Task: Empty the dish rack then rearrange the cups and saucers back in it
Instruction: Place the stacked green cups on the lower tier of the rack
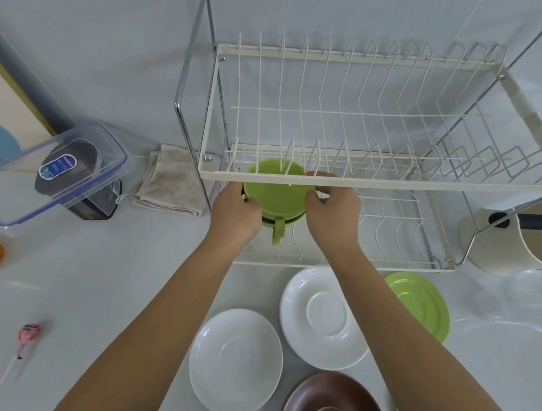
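The only label in view is sitting on the dark packet inside the clear plastic container [53, 169] at the left of the counter [97, 274]; it is blue and white, and its writing is too small to read. A pink wrapped lollipop [25, 344] is lying near the counter's front left, its print also unreadable.

Both hands are reaching into the lower tier of the two-tier dish rack [358, 177]. The left hand [236, 211] is gripping the left side of a green cup [276, 192], fingers curled round its rim, and the right hand [332, 213] is pinching the right side of the same rim, so the cup is sitting directly between the two hands. It is lying at the left end of the lower tier, just under the front rail of the upper tier, with its handle pointing toward the person. A second green rim is showing just beneath it, but whether that is another cup I cannot tell.

On the counter in front of the rack, saucers are lying flat: two white saucers [236, 361] [325, 316], one brown saucer [331, 410] and one green saucer [421, 302], with another green edge at the right arm. A folded beige cloth [171, 179] is lying just left of the rack, and a white pot with a dark handle [538, 237] is standing at its right.
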